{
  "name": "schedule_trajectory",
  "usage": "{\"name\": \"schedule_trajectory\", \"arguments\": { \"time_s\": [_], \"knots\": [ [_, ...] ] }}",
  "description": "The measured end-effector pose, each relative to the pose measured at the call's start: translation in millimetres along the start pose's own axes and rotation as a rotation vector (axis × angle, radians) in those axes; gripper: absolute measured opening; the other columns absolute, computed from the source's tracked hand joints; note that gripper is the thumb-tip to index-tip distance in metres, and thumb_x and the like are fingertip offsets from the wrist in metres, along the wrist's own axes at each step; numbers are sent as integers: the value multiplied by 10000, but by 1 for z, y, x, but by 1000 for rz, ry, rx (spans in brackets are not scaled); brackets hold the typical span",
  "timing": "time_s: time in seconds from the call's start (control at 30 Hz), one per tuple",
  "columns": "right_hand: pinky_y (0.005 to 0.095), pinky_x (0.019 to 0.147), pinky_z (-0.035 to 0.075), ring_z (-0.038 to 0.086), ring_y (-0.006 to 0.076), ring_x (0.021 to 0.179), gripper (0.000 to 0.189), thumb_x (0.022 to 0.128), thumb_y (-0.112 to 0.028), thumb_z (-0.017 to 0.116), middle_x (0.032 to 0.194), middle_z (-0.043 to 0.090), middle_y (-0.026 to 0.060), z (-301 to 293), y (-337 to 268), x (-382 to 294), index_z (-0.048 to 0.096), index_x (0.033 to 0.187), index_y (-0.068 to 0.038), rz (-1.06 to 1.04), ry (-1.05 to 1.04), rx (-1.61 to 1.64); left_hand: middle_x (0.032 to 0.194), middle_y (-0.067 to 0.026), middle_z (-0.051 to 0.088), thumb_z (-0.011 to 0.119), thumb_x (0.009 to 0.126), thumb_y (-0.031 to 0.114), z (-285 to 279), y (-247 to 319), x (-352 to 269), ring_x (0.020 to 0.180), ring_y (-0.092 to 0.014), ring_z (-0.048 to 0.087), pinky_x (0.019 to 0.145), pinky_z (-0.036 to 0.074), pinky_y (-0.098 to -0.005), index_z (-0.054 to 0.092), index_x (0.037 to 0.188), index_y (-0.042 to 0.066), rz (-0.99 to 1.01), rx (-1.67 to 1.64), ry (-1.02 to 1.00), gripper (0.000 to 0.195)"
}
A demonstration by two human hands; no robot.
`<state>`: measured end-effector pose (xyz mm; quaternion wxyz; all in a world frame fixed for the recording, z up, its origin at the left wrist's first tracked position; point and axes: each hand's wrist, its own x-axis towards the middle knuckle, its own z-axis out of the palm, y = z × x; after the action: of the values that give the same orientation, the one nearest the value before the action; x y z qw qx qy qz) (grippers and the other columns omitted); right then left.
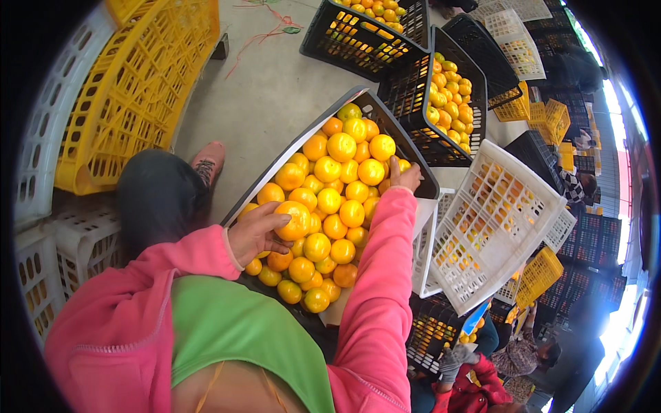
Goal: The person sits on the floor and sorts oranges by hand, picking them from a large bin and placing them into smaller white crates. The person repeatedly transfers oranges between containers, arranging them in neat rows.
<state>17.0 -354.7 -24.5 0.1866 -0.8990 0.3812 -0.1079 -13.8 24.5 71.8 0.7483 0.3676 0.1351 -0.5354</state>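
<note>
A black plastic crate (pixel 421 181) lined with white sheet stands before me, heaped with orange and yellow-green citrus fruits (pixel 328 201). At its near left side, my left hand (pixel 261 233) holds one larger orange citrus fruit (pixel 293 220) between thumb and fingers, just above the heap. My right hand (pixel 406 176) reaches to the crate's right inner wall, its fingers around a yellow-orange fruit (pixel 403 164) there; whether it grips that fruit is not clear.
Black crates of fruit (pixel 408 93) stand beyond. A white crate (pixel 496 227) leans at the right. Stacked yellow crates (pixel 137 88) and white crates (pixel 36 258) flank the left. A co-worker's gloved hands (pixel 454 361) show at lower right. Red string (pixel 258 36) lies on the floor.
</note>
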Motion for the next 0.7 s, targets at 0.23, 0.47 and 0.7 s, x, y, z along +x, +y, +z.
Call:
{"name": "schedule_trajectory", "arguments": {
  "time_s": [0.23, 0.47, 0.7],
  "knots": [
    [398, 903, 403, 487, 389, 1040, 641, 650, -226, 779, 1121, 485, 224, -8, 17, 0, 470, 1166, -5, -69, -47, 95, 1012, -91, 588, 512, 882, 208, -5, 5, 15, 782, -181, 604, 666, 518, -301, 417, 1212, 69, -44, 29, 105, 370],
    [425, 869, 412, 487, 419, 1010, 615, 619, -188, 797, 1080, 489, 232, -1, 12, -1, 446, 1091, -7, -107, -74, -39, 980, -69, 584, 528, 878, 229, -5, 1, 19, 746, -159, 589, 668, 505, -288, 418, 1216, 82, -32, 53, 43, 384],
    [395, 915, 403, 485, 392, 1056, 698, 588, -168, 802, 1143, 480, 225, -13, 23, 1, 480, 1194, -40, -112, -104, 44, 945, -23, 571, 576, 852, 273, 11, -16, 7, 722, -116, 578, 642, 498, -255, 464, 1150, 100, -60, 109, -28, 362]
  ]
}}
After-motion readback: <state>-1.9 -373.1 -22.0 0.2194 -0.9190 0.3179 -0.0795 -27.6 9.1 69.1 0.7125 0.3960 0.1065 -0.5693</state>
